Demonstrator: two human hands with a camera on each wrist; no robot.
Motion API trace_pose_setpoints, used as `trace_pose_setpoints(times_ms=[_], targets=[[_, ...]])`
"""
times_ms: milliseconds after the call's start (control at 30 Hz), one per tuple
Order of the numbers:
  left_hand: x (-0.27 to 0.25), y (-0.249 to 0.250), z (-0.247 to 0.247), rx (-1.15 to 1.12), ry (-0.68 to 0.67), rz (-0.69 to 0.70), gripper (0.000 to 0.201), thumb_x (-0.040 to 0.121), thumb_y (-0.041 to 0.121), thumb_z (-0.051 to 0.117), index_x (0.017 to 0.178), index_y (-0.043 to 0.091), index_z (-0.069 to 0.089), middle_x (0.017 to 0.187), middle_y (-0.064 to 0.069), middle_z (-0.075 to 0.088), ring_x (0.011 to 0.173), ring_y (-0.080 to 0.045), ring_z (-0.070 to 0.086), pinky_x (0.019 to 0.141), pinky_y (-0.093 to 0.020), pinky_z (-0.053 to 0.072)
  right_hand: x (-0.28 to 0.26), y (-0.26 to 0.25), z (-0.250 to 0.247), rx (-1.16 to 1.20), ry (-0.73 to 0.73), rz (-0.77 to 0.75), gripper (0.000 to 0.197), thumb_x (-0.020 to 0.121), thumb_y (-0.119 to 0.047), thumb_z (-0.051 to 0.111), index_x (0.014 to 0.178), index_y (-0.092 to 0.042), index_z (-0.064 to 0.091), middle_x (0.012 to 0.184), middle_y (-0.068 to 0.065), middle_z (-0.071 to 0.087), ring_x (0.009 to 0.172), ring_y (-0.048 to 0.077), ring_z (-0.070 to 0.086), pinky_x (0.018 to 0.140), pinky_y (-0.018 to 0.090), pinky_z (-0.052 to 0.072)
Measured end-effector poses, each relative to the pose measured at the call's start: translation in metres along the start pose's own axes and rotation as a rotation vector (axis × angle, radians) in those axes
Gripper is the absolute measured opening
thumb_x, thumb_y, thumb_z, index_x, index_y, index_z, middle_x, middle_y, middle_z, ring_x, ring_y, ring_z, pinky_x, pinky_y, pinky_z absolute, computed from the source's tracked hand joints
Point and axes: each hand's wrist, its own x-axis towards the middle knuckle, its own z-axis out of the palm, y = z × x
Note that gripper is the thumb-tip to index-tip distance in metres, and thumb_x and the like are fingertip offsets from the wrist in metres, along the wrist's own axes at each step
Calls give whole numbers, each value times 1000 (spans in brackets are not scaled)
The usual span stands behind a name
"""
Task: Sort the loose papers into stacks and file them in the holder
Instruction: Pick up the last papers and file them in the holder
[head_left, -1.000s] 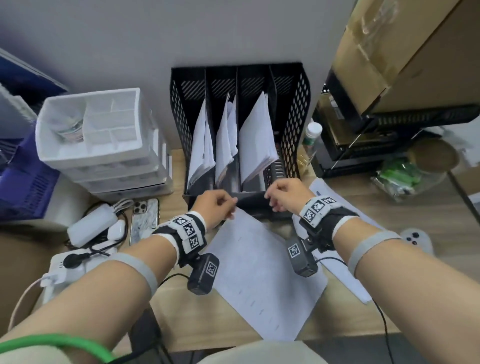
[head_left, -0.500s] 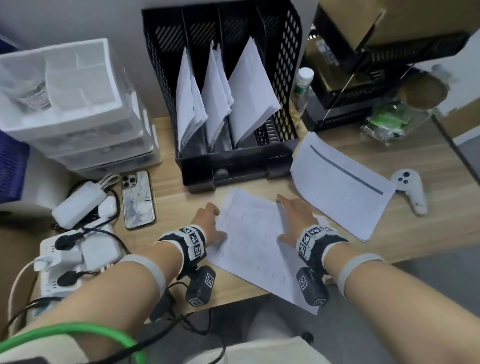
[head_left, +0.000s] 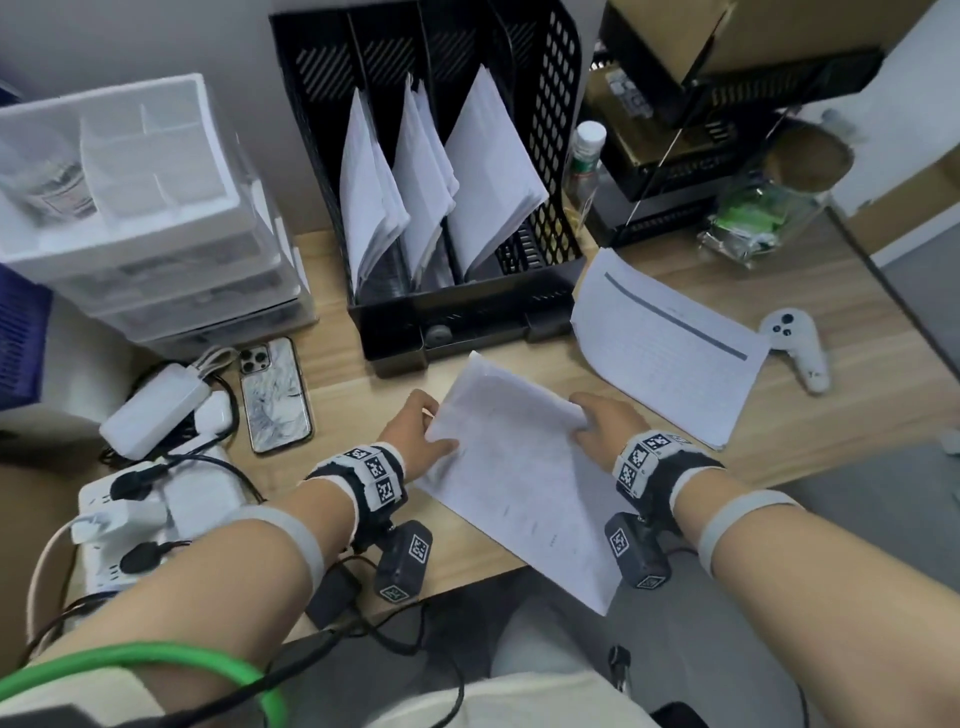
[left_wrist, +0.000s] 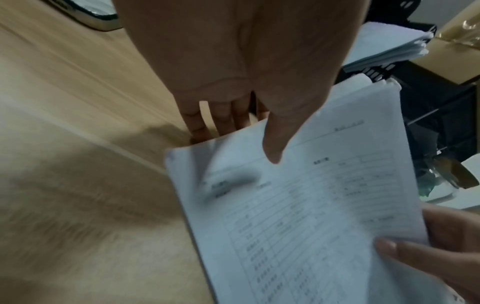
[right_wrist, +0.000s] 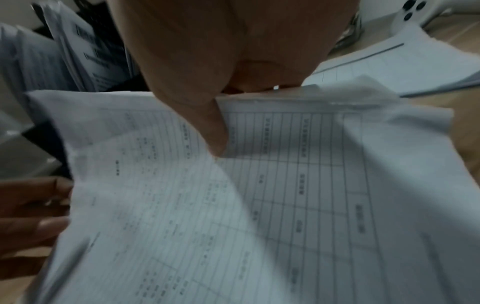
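A stack of printed white papers (head_left: 514, 467) lies slanted on the wooden desk in front of the black mesh file holder (head_left: 431, 322). My left hand (head_left: 423, 434) pinches its left edge, thumb on top and fingers under (left_wrist: 270, 144). My right hand (head_left: 597, 431) pinches the right edge the same way (right_wrist: 215, 142). The far end of the stack is lifted off the desk. Three slots of the holder contain leaning papers (head_left: 431, 176). A second paper stack (head_left: 670, 348) lies flat to the right.
A phone (head_left: 275, 395), chargers and a power strip (head_left: 135, 499) crowd the left. White drawer boxes (head_left: 145, 218) stand at back left. A white controller (head_left: 797, 348) lies right of the second stack. A bottle (head_left: 587, 161) and black racks stand right of the holder.
My hands left the holder's front edge, came down onto the stack on the desk, then took hold of its two side edges and raised its far end.
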Motion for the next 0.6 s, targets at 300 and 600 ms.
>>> trace_pose_setpoints(times_ms=[300, 600], targets=[[11, 97, -12, -100, -48, 374, 21, 89, 23, 59, 106, 15, 69, 99, 1, 71, 91, -13, 62, 84, -32, 48, -29, 46, -105, 266, 435, 176, 20, 75, -44, 72, 86, -33, 60, 92, -5, 65, 91, 18, 60, 83, 35, 49], [66, 209, 21, -42, 111, 335, 8, 93, 12, 51, 97, 9, 57, 86, -5, 61, 74, -20, 55, 64, -28, 39, -24, 143, -105, 906, 144, 571, 58, 86, -21, 70, 137, -7, 45, 137, 17, 53, 116, 41, 59, 99, 56, 47]])
